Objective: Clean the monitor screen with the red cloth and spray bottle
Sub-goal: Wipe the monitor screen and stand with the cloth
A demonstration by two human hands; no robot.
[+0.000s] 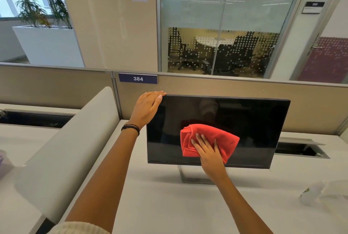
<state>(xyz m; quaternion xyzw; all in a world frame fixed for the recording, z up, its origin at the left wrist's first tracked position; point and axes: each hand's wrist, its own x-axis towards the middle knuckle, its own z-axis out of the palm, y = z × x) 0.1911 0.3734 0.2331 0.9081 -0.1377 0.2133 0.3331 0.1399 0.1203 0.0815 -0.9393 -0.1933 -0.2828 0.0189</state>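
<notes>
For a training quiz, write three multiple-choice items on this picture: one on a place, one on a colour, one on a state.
1. Where does the left hand rest?
A. on the monitor's top left corner
B. on a keyboard
C. on a chair

2. What colour is the cloth?
A. blue
B. red
C. white

3. How is the screen?
A. dark
B. showing a picture
C. cracked

Answers:
1 A, it lies over that corner.
2 B, the cloth under the right hand is red.
3 A, it is black with faint reflections.
</notes>
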